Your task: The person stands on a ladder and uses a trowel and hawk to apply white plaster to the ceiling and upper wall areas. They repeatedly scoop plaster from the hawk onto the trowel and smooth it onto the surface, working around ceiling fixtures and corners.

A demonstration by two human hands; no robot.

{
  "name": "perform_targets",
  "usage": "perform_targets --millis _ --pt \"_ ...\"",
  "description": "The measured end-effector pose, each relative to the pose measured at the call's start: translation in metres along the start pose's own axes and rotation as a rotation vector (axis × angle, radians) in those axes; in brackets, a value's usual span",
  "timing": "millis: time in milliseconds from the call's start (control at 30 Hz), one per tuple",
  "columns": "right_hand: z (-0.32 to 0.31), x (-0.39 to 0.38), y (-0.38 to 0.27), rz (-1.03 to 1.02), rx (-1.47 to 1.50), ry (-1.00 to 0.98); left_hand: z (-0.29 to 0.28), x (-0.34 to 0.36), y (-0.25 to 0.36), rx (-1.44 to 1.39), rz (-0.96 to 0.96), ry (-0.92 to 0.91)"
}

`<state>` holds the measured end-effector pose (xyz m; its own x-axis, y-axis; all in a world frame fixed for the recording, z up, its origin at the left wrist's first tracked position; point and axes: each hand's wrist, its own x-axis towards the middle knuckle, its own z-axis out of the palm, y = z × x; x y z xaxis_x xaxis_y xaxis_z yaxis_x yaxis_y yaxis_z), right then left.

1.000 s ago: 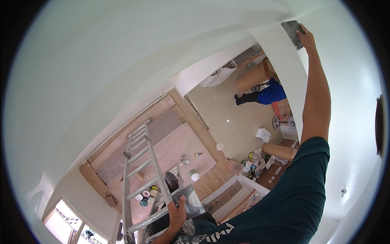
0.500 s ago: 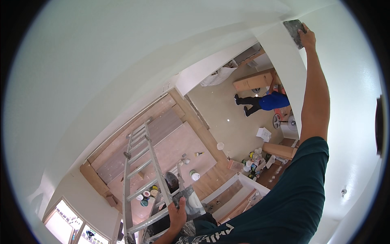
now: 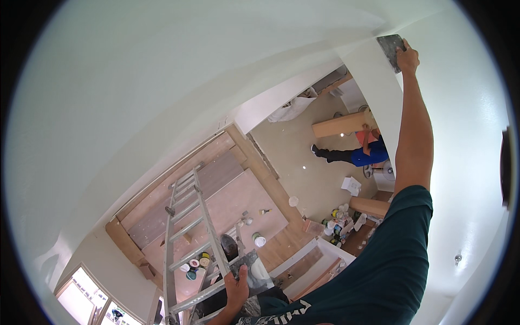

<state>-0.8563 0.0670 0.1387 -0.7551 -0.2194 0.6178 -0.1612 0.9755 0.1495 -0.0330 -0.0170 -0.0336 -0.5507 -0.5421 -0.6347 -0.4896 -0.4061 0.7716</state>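
Note:
My right hand (image 3: 408, 57) grips a dark, stained flat blade (image 3: 389, 49) against the pale painted surface (image 3: 455, 108) high at the upper right, close to a corner line. At the lower middle my left hand (image 3: 236, 283) is closed on a grey board (image 3: 250, 256) carrying white material, beside the aluminium ladder (image 3: 198, 216); whether it also touches the ladder I cannot tell. A dark shoe (image 3: 229, 246) shows just above the board. My right arm, in a dark green sleeve, reaches up across the right half of the view.
Below lie pink boards (image 3: 254, 197), several tubs (image 3: 192, 271) and cluttered containers (image 3: 338, 222). Another person (image 3: 368, 157) in blue stands by a long cardboard box (image 3: 338, 123), near a fan (image 3: 388, 172). A window (image 3: 78, 292) is at lower left; a small fitting (image 3: 457, 260) is at right.
My right hand and blade have moved slightly down. The other person has shifted downward in view, and the cardboard box has turned and moved lower. My left hand is nearly unchanged.

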Motion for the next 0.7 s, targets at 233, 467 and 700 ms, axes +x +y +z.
perform_targets --millis 233,467,700 --pt "-0.023 -0.002 0.009 0.026 0.418 -0.221 -0.001 0.0 -0.002 0.003 -0.038 -0.01" --pt "-0.029 -0.003 0.007 -0.003 0.495 -0.255 -0.001 0.001 0.004 -0.006 -0.029 -0.038" --pt "-0.029 -0.005 0.004 -0.005 0.487 -0.334 -0.001 -0.001 -0.009 0.037 -0.069 -0.001"
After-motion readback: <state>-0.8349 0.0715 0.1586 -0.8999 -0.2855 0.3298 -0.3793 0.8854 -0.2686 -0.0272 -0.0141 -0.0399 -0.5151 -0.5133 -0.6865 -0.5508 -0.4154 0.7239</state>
